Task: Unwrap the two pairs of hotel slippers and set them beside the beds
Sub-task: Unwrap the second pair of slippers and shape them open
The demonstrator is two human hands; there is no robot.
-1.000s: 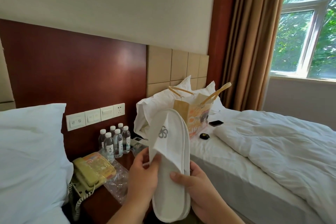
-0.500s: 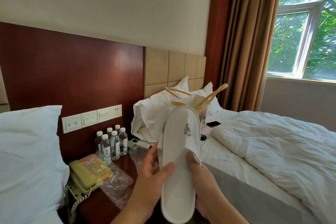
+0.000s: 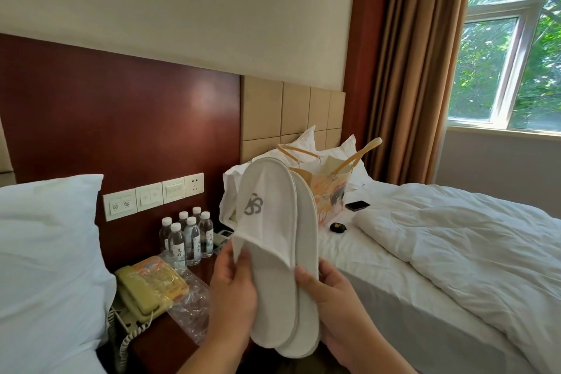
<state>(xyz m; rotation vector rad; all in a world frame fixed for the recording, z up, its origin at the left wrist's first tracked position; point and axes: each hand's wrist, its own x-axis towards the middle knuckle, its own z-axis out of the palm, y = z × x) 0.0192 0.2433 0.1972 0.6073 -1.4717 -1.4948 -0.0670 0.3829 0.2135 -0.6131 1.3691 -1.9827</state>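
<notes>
I hold a pair of white hotel slippers (image 3: 273, 240) upright in front of me, toes up, one stacked behind the other. The front slipper shows a grey logo on its upper. My left hand (image 3: 233, 291) grips their left edge with the thumb on the front slipper's insole. My right hand (image 3: 331, 297) holds the right edge, thumb on the front. An empty clear plastic wrapper (image 3: 191, 310) lies crumpled on the nightstand (image 3: 164, 343) below. No second pair is in view.
The nightstand between two beds carries a yellow telephone (image 3: 148, 291), several water bottles (image 3: 188, 237) and a remote. The right bed (image 3: 440, 267) has a rumpled duvet, a printed tote bag (image 3: 328, 191), a phone and a small black case. A white pillow (image 3: 48, 267) sits left.
The front slipper has turned so its logo faces left of centre, and the second slipper now shows behind it on the right. Both hands have shifted their grip lower on the pair.
</notes>
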